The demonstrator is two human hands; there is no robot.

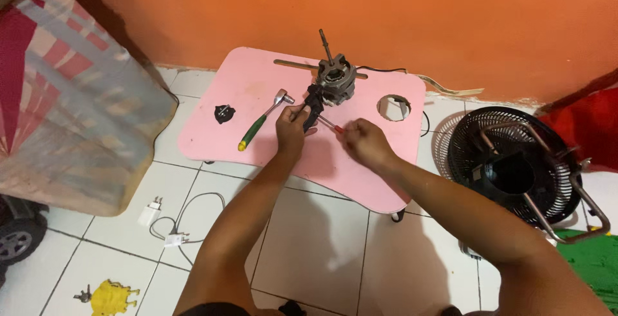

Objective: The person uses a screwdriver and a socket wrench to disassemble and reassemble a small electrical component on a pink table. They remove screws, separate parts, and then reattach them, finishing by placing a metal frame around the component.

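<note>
**On the pink surface: fan motor getting poked with a screwdriver**

Over on the low pink surface [257, 77], set on the tiled floor against the orange wall, a fan motor [335, 79] stands near the far edge with its shaft pointing up. A black plastic part [313, 105] hangs off its front side, touching it. The left hand [291, 128] is closed around the lower end of that black part, probably to keep it from twisting. The right hand [364, 142] is closed on the red handle of a small screwdriver [329, 124], whose thin shaft runs up toward the black part, so the tip looks aimed at a screw there, though I can't make out the screw itself.

A hammer [262, 120] with a green and yellow grip lies just left of the hands, within easy reach, and a small black cap [223, 113] sits further left. The black fan guard [515, 164] rests on the floor to the right, well apart. A white charger [150, 213] and cable lie on the tiles nearby.
</note>
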